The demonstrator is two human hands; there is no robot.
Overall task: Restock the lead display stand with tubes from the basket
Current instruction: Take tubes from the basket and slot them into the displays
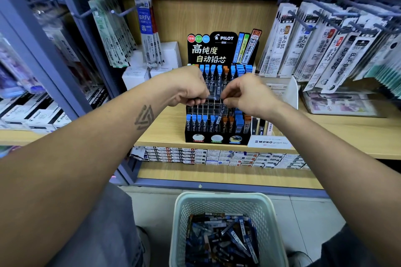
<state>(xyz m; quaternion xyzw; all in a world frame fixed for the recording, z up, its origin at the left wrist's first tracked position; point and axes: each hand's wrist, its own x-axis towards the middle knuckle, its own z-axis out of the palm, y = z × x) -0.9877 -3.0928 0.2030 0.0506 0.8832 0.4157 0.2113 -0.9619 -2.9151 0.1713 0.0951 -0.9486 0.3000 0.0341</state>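
The black Pilot lead display stand [218, 136] sits on a wooden shelf, its tiers holding blue-capped and orange-capped lead tubes. Both hands meet above its middle tier. My left hand [186, 86] grips a bunch of dark lead tubes [213, 96] lying sideways. My right hand [249, 97] pinches the bunch's other end, and a tube [222, 111] hangs slanted below its fingers. On the floor below stands a pale green basket [225, 199] with several loose tubes [223, 238] inside.
Refill packs hang from pegs at left [112, 34] and right [325, 45]. White boxes [152, 65] stand left of the stand, a Mono graph display [271, 134] right of it. Flat boxes [217, 156] line the shelf below.
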